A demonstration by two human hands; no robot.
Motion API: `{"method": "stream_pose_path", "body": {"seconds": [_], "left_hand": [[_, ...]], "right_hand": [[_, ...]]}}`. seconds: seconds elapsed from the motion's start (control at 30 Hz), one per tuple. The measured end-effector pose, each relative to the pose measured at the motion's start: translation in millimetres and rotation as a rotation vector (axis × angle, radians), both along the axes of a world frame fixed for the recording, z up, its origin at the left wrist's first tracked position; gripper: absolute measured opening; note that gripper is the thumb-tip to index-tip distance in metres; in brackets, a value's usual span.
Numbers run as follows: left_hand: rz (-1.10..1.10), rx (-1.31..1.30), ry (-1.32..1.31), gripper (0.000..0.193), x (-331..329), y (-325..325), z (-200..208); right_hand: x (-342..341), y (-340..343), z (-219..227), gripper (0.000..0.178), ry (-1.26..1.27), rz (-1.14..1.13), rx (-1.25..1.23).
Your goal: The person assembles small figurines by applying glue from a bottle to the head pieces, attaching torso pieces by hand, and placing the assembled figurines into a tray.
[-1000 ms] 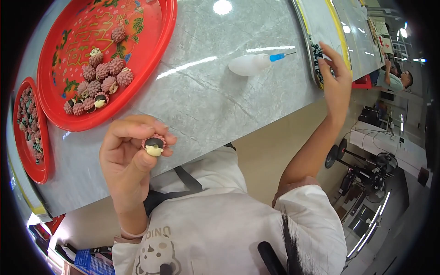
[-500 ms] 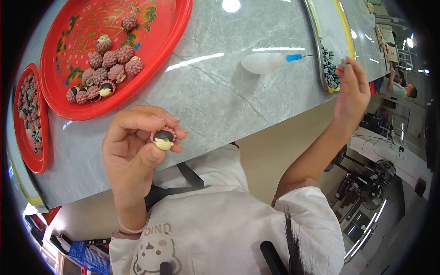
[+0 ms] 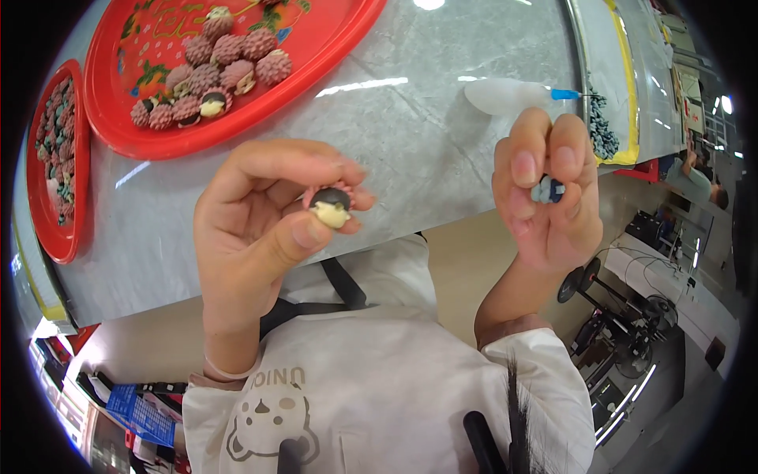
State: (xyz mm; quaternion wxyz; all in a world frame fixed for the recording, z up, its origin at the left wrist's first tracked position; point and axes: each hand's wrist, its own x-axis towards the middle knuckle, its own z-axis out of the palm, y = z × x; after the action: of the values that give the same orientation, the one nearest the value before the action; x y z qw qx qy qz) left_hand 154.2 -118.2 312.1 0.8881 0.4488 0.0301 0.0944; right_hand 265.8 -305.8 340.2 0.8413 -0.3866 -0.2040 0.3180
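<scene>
I hold my left hand (image 3: 260, 237) raised in front of the near edge of the grey marble-patterned table (image 3: 410, 103). Thumb and fingertips are pinched together on a small hedgehog figurine (image 3: 332, 207): cream face, dark cap, pink spiny rim. My thumb covers its lower side, so the rest of its body is hidden.

My right hand (image 3: 549, 189) is also raised at the near edge of the table, to the right of the figurine. Its fingers are curled shut around a small blue-grey piece (image 3: 549, 189). Only a small patch shows between the fingertips; I cannot tell its shape or kind.

On the table, beyond my left hand, sits a large red tray (image 3: 316, 71). Its far side is cut off by the picture's top edge. It carries a cluster of pink spiny figurines (image 3: 225, 63); two or three show a cream face, the rest are too small to resolve.

At the table's left end lies a smaller red tray (image 3: 59, 237) with mixed small pieces, blurred by lens distortion.

Beyond my right hand lies a white squeeze bottle (image 3: 501, 95) with a blue needle tip (image 3: 567, 94), on its side. Further right, a yellow-edged tray (image 3: 624, 95) holds dark small parts (image 3: 604, 134), partly hidden behind my fingers.
</scene>
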Motion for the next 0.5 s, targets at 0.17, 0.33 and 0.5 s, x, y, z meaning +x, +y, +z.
{"method": "stream_pose_path", "body": {"seconds": [0.17, 0.33, 0.5], "left_hand": [[-0.024, 0.052, 0.120, 0.037, 1, 0, 7], [-0.022, 0.003, 0.123, 0.037, 0, 3, 7], [-0.014, -0.024, 0.134, 0.037, 1, 2, 8]], "right_hand": [[0, 15, 2, 0.024, -0.022, 0.168, -0.062], [-2, 28, 1, 0.026, -0.178, 0.098, -0.109], [-13, 35, 5, 0.026, -0.188, -0.015, -0.217]]}}
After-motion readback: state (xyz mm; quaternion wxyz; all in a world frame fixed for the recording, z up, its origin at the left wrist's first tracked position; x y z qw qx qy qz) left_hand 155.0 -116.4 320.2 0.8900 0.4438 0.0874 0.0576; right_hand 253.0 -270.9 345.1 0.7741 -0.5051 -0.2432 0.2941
